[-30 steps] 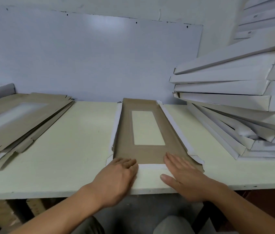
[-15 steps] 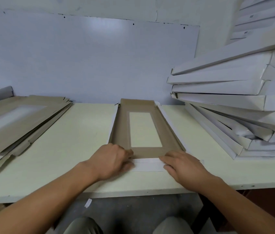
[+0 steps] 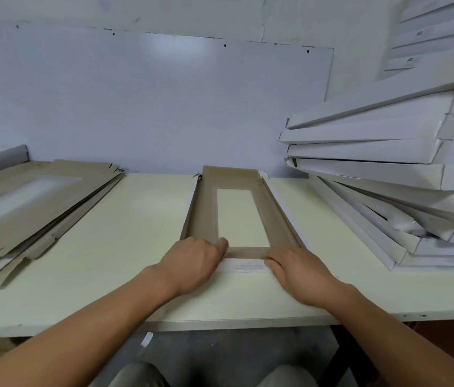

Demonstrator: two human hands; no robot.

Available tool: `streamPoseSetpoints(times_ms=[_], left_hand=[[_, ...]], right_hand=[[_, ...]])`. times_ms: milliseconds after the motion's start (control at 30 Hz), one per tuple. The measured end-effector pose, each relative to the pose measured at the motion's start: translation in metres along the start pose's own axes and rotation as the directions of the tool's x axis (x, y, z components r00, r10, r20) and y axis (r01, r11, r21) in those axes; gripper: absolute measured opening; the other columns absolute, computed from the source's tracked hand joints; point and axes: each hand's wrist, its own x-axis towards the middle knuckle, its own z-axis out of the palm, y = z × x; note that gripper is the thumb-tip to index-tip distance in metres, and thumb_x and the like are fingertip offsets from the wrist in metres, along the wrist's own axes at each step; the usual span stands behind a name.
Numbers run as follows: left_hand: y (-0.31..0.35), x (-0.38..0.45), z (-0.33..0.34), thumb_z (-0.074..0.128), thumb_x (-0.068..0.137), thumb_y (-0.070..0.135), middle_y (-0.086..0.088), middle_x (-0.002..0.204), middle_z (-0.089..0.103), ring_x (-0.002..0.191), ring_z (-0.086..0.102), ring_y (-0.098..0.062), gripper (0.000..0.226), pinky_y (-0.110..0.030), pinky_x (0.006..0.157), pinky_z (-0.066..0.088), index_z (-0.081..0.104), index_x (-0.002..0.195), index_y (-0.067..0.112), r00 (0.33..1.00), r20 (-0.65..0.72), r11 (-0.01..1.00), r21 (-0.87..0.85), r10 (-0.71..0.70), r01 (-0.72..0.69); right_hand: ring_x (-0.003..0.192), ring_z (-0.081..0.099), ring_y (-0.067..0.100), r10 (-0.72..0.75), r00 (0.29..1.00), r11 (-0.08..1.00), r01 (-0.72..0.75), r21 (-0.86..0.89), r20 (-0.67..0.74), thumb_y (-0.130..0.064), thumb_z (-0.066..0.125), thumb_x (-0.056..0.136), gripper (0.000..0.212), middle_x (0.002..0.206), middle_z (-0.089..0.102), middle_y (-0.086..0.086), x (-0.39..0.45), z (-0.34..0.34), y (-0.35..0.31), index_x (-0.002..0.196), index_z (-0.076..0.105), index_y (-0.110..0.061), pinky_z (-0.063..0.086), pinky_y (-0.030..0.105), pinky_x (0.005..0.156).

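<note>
Flat brown blanks stack (image 3: 33, 208) on L, white boxes pile (image 3: 373, 152) on R of table (image 3: 108, 261).

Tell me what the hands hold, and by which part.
The windowed cardboard blank, by its near end flap: left hand at the left corner, right hand at the right corner.

Left hand (image 3: 192, 263), right hand (image 3: 301, 272) on cardboard blank (image 3: 203, 210)

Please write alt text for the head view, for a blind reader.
The left hand and right hand grip the near white flap of a brown windowed box blank on a pale table. More blanks lie at left; white boxes are stacked at right.
</note>
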Motion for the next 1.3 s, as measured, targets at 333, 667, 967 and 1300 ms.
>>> streamPoseSetpoints(times_ms=[333, 667, 967, 1300], left_hand=[[0.030, 0.014, 0.041, 0.010, 0.098, 0.063, -0.002, 0.162, -0.019, 0.148, -0.021, -0.014, 0.077, -0.039, 0.122, -0.008, -0.014, 0.155, 0.017, 0.937, 0.349, 0.975, -0.210, 0.004, 0.074], [0.028, -0.001, 0.014, -0.001, 0.078, 0.087, -0.015, 0.163, 0.006, 0.151, 0.002, -0.031, 0.111, -0.058, 0.119, -0.005, 0.002, 0.156, 0.008, 0.877, 0.441, 0.977, 0.176, -0.188, 0.122], [0.045, 0.016, 0.013, 0.045, 0.083, 0.003, -0.004, 0.108, 0.054, 0.102, 0.048, -0.025, 0.031, -0.034, 0.082, 0.034, 0.049, 0.110, 0.017, 0.998, -0.008, 0.987, -0.151, 0.059, -0.059], [-0.091, -0.081, -0.012, 0.050, 0.072, 0.010, 0.019, 0.101, 0.045, 0.103, 0.042, -0.003, 0.018, -0.034, 0.087, 0.040, 0.047, 0.078, 0.027, 0.954, 0.109, 0.929, -0.282, 0.280, -0.240]], right_hand=[[0.151, -0.017, 0.008, 0.054, 0.937, 0.997, -0.068, 0.029, 0.344, -0.069, -0.002, 0.094, 0.078, 0.167, -0.012, -0.010, 0.029, 0.037, -0.015, 0.159, -0.008, -0.026, -0.011, 0.045, 0.123], [0.152, -0.019, 0.019, 0.203, 0.896, 0.961, -0.103, -0.258, 0.396, -0.085, -0.008, 0.080, 0.097, 0.166, -0.018, -0.001, 0.015, 0.018, 0.014, 0.156, -0.020, -0.026, -0.013, 0.046, 0.122], [0.134, 0.048, 0.023, 0.121, 0.981, 0.992, -0.126, 0.025, 0.148, -0.007, 0.040, 0.097, 0.047, 0.145, 0.055, 0.001, 0.059, -0.039, 0.030, 0.138, 0.058, -0.022, 0.039, 0.034, 0.109], [0.143, 0.026, 0.024, -0.020, 0.921, 0.863, 0.213, -0.458, 0.390, -0.002, 0.047, 0.083, 0.077, 0.154, 0.033, -0.003, 0.051, -0.037, 0.067, 0.152, 0.028, -0.033, 0.034, 0.039, 0.106]])
